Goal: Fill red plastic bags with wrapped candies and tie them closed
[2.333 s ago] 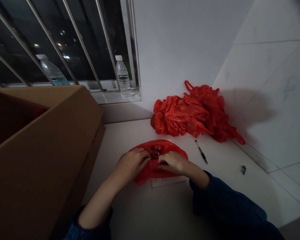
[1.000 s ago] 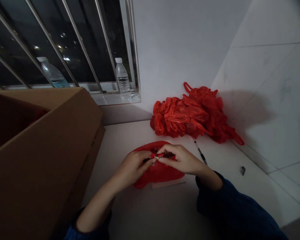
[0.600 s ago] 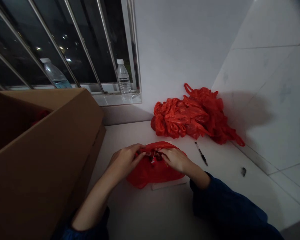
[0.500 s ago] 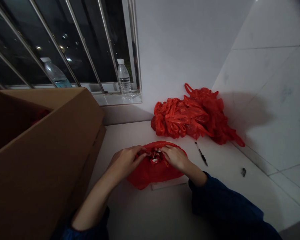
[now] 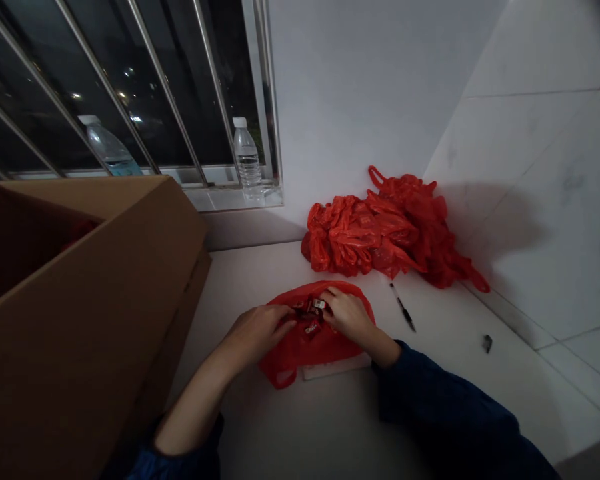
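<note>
A cardboard box (image 5: 90,320) stands on the white counter (image 5: 260,280) beside a heap of red plastic bags (image 5: 375,230). Small red packets (image 5: 313,319) lie on a spread red bag (image 5: 300,353) near the box. The left hand (image 5: 257,330) and right hand (image 5: 347,317) touch them, fingers curled; whether either pinches one, I cannot tell. A pen (image 5: 403,307) lies just beside the bag.

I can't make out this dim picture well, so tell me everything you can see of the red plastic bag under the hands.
The red plastic bag is thin, slightly glossy and crumpled, lying slack on the white surface. A loop, probably a handle, curls at its lower left. Small red packets lie at its middle, their print unreadable. The left hand rests on its left side, the right hand on its upper right. Its lower edge overlaps a pale sheet.
</note>
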A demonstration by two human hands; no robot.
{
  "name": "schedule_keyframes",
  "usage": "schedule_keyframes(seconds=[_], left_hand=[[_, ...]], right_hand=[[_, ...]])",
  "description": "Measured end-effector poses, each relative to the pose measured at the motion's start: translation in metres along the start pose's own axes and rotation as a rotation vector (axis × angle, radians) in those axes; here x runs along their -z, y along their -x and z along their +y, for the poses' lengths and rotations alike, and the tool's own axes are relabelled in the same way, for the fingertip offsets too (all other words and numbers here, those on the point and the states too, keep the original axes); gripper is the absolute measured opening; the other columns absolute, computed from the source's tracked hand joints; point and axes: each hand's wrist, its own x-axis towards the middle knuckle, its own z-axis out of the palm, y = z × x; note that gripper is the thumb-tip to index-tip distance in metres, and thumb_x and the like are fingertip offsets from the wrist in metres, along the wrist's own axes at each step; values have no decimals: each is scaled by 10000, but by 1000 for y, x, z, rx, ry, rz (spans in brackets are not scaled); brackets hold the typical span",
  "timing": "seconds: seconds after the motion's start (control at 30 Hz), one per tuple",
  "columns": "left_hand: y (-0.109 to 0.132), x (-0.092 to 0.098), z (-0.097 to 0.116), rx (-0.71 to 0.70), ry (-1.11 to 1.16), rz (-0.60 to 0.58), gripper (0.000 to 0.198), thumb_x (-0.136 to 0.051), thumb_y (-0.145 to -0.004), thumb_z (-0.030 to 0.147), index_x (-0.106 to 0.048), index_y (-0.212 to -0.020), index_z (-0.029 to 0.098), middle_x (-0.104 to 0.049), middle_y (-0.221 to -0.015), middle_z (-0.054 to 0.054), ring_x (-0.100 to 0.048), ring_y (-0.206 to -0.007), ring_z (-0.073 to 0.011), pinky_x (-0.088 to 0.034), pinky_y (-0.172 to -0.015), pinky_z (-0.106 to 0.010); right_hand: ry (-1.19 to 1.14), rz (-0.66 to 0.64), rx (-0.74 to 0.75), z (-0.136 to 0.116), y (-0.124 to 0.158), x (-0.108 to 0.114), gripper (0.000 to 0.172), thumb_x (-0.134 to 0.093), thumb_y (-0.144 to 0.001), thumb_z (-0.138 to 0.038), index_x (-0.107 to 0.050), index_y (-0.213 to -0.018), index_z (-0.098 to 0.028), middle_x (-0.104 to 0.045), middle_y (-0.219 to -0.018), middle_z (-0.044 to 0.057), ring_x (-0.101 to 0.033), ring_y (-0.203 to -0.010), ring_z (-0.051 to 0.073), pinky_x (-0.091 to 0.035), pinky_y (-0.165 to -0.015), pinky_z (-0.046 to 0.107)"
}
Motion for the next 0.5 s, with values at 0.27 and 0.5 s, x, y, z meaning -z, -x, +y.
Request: schedule_keyframes(seconds=[0.27,0.5], left_hand=[[-3,1,4,-46,197,117,330,-490,-947,392,-621,-1214,249,-718,-1117,-59,-678,-976,-229,-474,-848,-296],[-6,4,14,-138,678,191,240,-638,-873,376,-614,-1017,186,-708,-943,-25,-652,-839,-162,-483,-767,-252]], right_hand=[[-498,179,279,-3,22,42,223,-638,-807,-165,-650,-1021,-227,-642,-1010,15,-611,-936,165,-456,-835,285],[-761,174,388,1,38,68,382,-635,-812,-116,-590,-1173,-235,-637,-1110,36,-613,-969,166,-494,-844,306]])
